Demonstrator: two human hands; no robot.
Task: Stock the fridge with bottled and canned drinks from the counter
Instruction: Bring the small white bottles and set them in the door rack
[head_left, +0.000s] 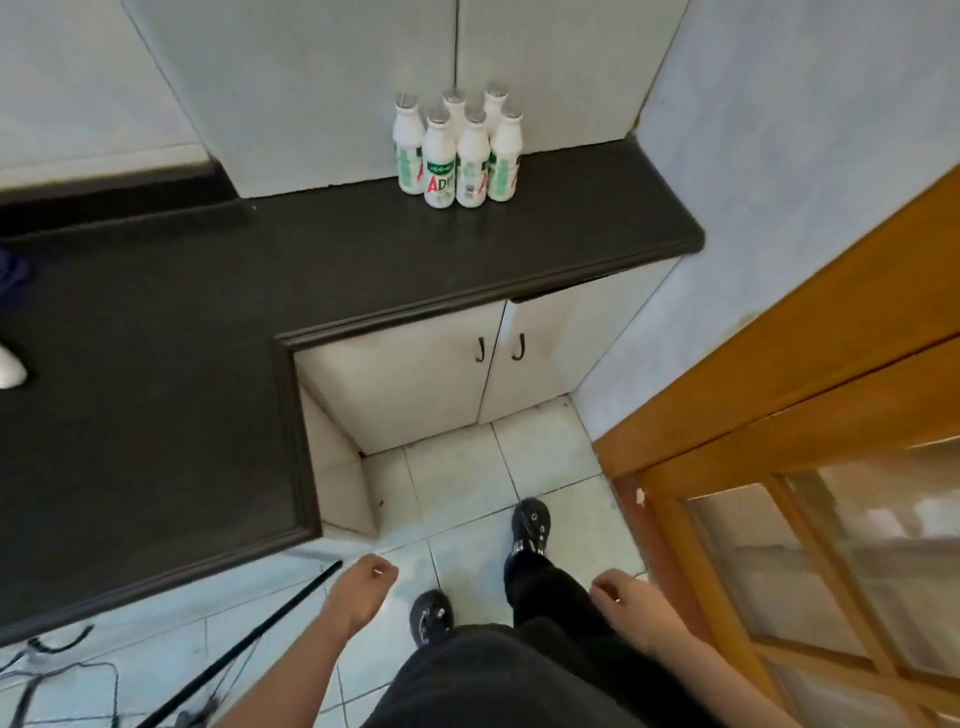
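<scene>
Six white drink bottles stand upright, bunched in two touching rows, at the back of the dark counter, close to the pale wall panels near its right end. My left hand and right hand hang low over the tiled floor, well apart from the bottles, fingers loosely curled, holding nothing. Wooden door on my right, black shoes below
</scene>
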